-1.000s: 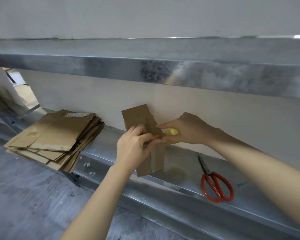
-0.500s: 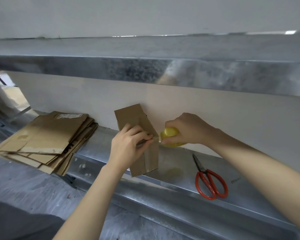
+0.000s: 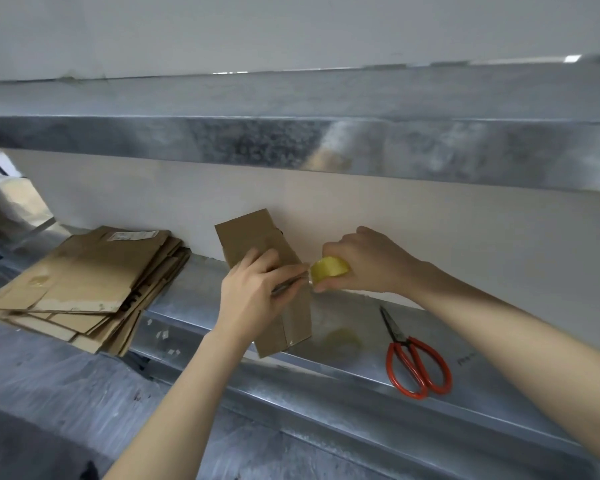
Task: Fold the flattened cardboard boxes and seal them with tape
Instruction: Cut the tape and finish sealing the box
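A small folded cardboard box [image 3: 250, 237] stands on the metal shelf [image 3: 343, 348], tilted, with one flap raised at the back. My left hand [image 3: 253, 296] holds the box, its fingers and thumb pressing a strip of tape against the box's upper right edge. Just to the right, my right hand [image 3: 364, 261] grips a yellowish roll of tape [image 3: 329, 268] close to that edge. A short clear stretch of tape runs from the roll to the box.
A stack of flattened cardboard boxes [image 3: 84, 285] lies at the left of the shelf. Red-handled scissors [image 3: 413, 358] lie on the shelf to the right. A metal ledge [image 3: 291, 143] overhangs above, and the wall [image 3: 430, 230] is right behind the box.
My right hand has drawn the tape roll a little to the right, away from the box edge. My left hand has stayed on the box.
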A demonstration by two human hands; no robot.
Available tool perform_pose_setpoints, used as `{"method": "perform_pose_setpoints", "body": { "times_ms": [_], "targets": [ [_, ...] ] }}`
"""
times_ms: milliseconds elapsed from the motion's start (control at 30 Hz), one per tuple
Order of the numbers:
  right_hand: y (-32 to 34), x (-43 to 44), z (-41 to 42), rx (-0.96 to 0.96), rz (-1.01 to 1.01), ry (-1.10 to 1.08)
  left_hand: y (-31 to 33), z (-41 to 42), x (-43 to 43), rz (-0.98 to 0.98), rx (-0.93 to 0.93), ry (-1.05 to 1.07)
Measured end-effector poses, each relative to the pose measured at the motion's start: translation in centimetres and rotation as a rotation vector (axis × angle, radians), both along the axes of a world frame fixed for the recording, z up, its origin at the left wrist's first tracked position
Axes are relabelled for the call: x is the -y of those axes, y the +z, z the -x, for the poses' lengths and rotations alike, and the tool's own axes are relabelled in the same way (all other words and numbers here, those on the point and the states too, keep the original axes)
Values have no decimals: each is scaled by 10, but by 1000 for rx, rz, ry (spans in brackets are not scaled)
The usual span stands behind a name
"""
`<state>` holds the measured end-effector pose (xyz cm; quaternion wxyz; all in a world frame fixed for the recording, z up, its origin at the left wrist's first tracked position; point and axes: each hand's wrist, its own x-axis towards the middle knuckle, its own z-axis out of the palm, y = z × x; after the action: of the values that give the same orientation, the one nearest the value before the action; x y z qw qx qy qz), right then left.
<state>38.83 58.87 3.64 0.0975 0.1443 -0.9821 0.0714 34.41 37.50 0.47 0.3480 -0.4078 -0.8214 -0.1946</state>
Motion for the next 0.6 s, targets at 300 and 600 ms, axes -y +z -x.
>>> {"method": "perform_pose_setpoints", "body": {
  "times_ms": [300,600],
  "targets": [
    [-4,-6,-1,10,-42,38,25,7,-22,182,299,-152],
    [1,-15,-11,-6,-26,5,34,22,-45,426,643,-131]
  ]
}}
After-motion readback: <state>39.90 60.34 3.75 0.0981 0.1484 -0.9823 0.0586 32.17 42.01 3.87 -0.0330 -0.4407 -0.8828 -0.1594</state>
